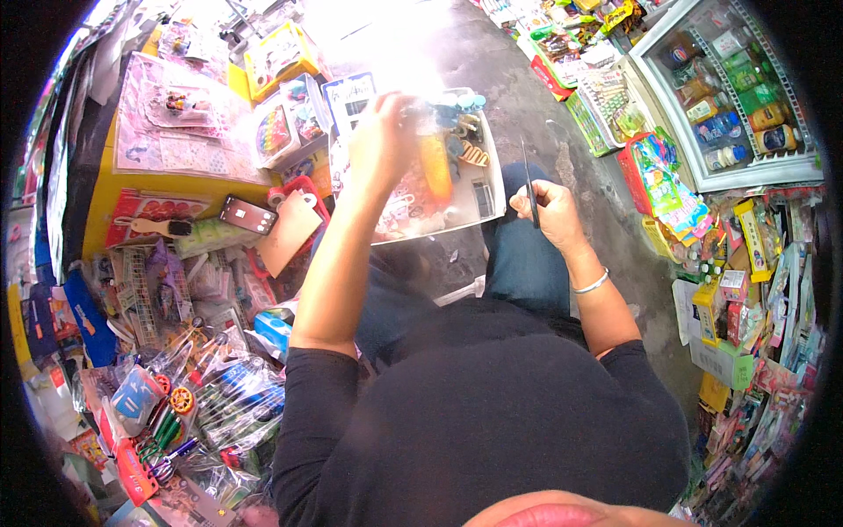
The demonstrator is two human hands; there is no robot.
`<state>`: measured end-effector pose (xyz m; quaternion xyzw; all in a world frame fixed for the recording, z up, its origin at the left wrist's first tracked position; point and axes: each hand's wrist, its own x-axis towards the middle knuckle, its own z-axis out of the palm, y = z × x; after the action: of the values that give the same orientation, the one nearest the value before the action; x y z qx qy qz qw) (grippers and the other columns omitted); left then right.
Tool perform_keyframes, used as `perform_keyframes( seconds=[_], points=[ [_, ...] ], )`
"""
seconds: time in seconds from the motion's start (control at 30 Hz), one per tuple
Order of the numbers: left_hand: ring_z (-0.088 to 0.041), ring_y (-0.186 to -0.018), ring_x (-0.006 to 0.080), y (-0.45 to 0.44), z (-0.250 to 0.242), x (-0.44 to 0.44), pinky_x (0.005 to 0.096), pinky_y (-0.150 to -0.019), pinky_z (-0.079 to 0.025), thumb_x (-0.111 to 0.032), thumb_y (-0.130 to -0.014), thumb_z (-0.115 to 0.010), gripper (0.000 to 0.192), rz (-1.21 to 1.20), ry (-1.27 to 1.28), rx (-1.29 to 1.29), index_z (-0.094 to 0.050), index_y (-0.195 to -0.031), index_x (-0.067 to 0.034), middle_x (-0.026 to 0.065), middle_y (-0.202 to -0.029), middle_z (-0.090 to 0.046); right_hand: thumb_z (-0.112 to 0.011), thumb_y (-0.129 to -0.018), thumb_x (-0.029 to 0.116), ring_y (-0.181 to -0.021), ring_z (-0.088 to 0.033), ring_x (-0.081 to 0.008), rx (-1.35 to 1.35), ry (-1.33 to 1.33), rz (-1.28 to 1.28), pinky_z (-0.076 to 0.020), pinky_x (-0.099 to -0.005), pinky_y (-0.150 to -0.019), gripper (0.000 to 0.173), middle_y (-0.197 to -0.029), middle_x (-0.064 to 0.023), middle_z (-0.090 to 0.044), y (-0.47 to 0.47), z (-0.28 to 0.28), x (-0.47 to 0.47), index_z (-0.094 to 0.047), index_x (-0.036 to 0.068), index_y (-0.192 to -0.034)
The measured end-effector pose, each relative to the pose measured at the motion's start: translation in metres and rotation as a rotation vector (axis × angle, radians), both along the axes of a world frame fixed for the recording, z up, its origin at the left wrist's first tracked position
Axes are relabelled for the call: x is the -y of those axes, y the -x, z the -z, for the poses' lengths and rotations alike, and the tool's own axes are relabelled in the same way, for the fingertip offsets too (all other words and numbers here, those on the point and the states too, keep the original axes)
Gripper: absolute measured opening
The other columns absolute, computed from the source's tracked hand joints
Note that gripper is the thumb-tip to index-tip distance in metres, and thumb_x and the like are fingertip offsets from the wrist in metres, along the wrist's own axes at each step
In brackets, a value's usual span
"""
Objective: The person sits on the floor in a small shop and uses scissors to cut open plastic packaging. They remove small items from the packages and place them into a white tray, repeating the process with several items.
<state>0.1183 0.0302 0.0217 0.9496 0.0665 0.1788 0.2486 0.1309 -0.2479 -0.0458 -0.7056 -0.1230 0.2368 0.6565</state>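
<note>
My left hand (385, 135) is blurred and raised over a shallow white box (502, 178). Something clear, perhaps plastic wrap (427, 117), shows beside its fingertips; glare hides whether they grip it. A long yellow-orange item (435, 172) lies in the box, along with a wavy tan-and-black piece (474, 154) and light-blue round pieces (469, 102). Over my knee, my right hand (553, 214) holds a slim dark bladed tool (529, 188), its point upward. Seen edge-on, it could be scissors or a knife.
Left of me, a yellow stand (108, 211) carries packaged goods, a smartphone (247, 215) and a wooden-handled brush (158, 227). Bagged toys (244, 388) crowd the lower left. To the right are a glass-door drinks fridge (737, 99), snack baskets (596, 125) and stacked boxes (721, 362).
</note>
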Motion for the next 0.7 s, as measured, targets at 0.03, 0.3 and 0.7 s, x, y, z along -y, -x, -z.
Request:
perform_keyframes(
  seconds=[0.03, 0.3, 0.7],
  points=[
    [-0.060, -0.110, 0.0316, -0.008, 0.001, -0.007, 0.0401, -0.090, -0.048, -0.022, -0.087, -0.064, 0.033, -0.062, -0.007, 0.029, -0.061, -0.117, -0.010, 0.0138, -0.127, -0.057, -0.078, -0.079, 0.023, -0.064, -0.053, -0.0048, -0.012, -0.010, -0.005, -0.0430, -0.0230, -0.059, 0.023, -0.070, 0.0025, -0.062, 0.000, 0.003, 0.000, -0.067, 0.004, -0.077],
    [-0.063, -0.097, 0.0322, -0.038, 0.002, -0.025, 0.0395, -0.087, -0.047, -0.030, -0.087, -0.064, 0.038, -0.065, 0.071, -0.463, -0.060, -0.110, 0.000, 0.0184, -0.108, -0.065, -0.075, -0.083, 0.021, -0.063, -0.050, -0.0038, 0.041, 0.077, -0.138, -0.0413, -0.0209, -0.058, 0.021, -0.068, 0.0036, -0.058, -0.003, 0.007, -0.005, -0.064, 0.004, -0.078],
    [-0.065, -0.095, 0.0283, -0.007, 0.002, -0.027, 0.0370, -0.085, -0.048, -0.024, -0.089, -0.063, 0.028, 0.049, 0.265, -0.247, -0.059, -0.107, -0.002, 0.0162, -0.101, -0.067, -0.081, -0.073, 0.007, -0.097, -0.057, -0.0111, 0.399, -0.037, 0.062, -0.0494, -0.0253, -0.085, 0.045, -0.114, -0.0082, -0.059, -0.078, -0.029, -0.050, -0.057, 0.000, -0.110]
  ],
)
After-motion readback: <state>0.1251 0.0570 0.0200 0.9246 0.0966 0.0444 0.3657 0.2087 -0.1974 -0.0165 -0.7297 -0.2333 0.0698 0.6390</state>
